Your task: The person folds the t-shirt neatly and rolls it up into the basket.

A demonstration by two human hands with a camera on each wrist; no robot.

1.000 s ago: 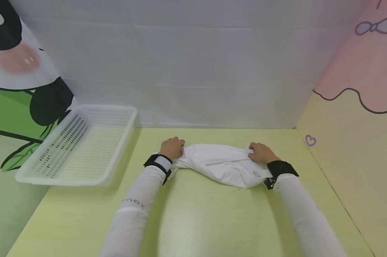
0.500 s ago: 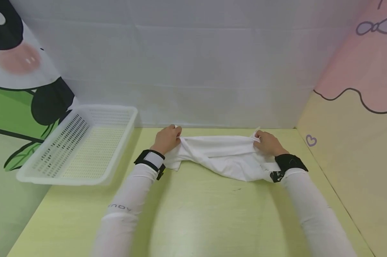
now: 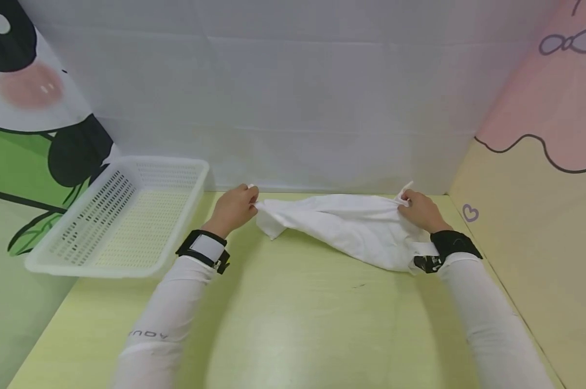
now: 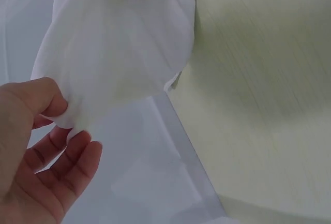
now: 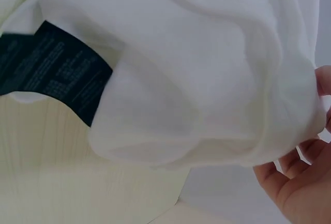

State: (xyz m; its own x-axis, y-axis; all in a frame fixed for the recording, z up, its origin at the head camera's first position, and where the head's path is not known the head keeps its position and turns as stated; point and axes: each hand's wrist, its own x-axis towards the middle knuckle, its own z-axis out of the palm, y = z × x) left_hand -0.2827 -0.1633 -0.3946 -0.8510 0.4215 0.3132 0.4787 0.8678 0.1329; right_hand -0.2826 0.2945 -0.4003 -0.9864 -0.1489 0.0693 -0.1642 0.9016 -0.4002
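A white shirt (image 3: 332, 219) stretches between my two hands over the far part of the table, bunched and folded. My left hand (image 3: 234, 208) pinches one end of it between thumb and fingers; a short corner of cloth hangs there in the left wrist view. The other end is pinched by my right hand (image 3: 421, 210), with a small tip of fabric sticking up past the fingers. In the right wrist view dark care labels (image 5: 67, 66) with pale print show at the shirt's opening. The lower edge hangs nearer to me on the right side.
A white perforated plastic basket (image 3: 176, 237) stands on the table at the left, close to my left hand. Behind the yellow-green table (image 3: 293, 324) rises a pale wall sheet (image 3: 293, 108). A yellow and pink side panel (image 3: 536, 216) borders the right.
Both hands have moved apart and away from me, the left one leftward and the right one rightward. The shirt has been drawn out wider between them and shifted toward the back wall.
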